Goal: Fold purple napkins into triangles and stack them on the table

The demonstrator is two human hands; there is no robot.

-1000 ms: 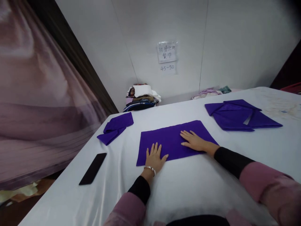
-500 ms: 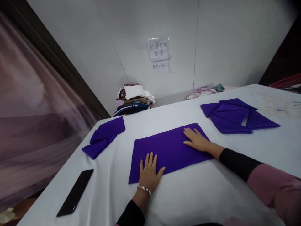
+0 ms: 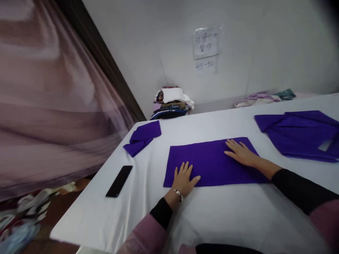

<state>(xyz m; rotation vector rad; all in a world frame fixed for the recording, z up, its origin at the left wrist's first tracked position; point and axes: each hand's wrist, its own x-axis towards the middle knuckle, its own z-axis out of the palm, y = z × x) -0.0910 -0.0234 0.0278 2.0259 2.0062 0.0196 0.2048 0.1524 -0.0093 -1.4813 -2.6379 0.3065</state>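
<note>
Purple cloth (image 3: 208, 162) lies flat on the white table (image 3: 227, 208) — left hand (image 3: 184, 180) and right hand (image 3: 241, 153) on it, both splayed.

I count two bare hands here, a left hand (image 3: 184, 181) and a right hand (image 3: 242, 155), and just one silvery bracelet (image 3: 179, 194). There are three lots of purple cloth: one flat rectangular purple cloth (image 3: 206, 164), one small folded purple bundle (image 3: 144, 135) and one larger loosely folded purple pile (image 3: 299, 132), whose layers I can't number. I see one thin black rectangular slab (image 3: 119, 181), one white-covered table (image 3: 87, 211), two handwritten white paper sheets (image 3: 206, 47), and one stack of mixed-colour folded fabrics (image 3: 172, 106), too jumbled to count singly.
</note>
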